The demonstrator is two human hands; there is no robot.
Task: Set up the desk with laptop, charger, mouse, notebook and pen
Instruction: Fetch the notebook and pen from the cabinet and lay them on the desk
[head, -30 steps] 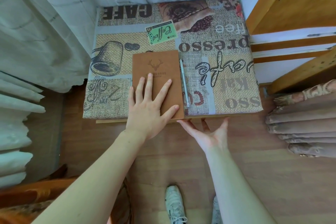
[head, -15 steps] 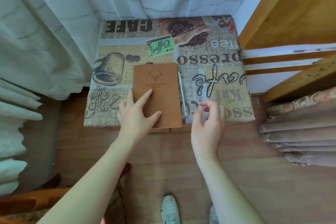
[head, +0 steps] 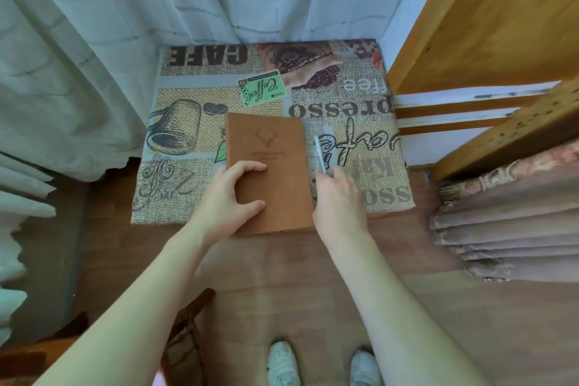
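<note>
A brown notebook (head: 275, 163) with a deer-head emblem lies on the small desk (head: 360, 94), which is covered by a coffee-print cloth. The notebook's near edge sticks out past the desk's front. My left hand (head: 225, 200) grips the notebook's left edge, with thumb and fingers curled onto the cover. A silver pen (head: 319, 152) lies blurred just right of the notebook, and its near end sits in the fingers of my right hand (head: 340, 200).
White curtains (head: 94, 56) hang at the left and behind the desk. A wooden frame (head: 488, 25) and folded brown fabric (head: 507, 226) stand at the right. Wood floor and my shoes (head: 282, 363) are below, with a dark chair part (head: 188, 323) at lower left.
My left hand went from flat on the cover to gripping the notebook's left edge. My right hand rose from below the desk's edge and closed on the pen, which shifted slightly.
</note>
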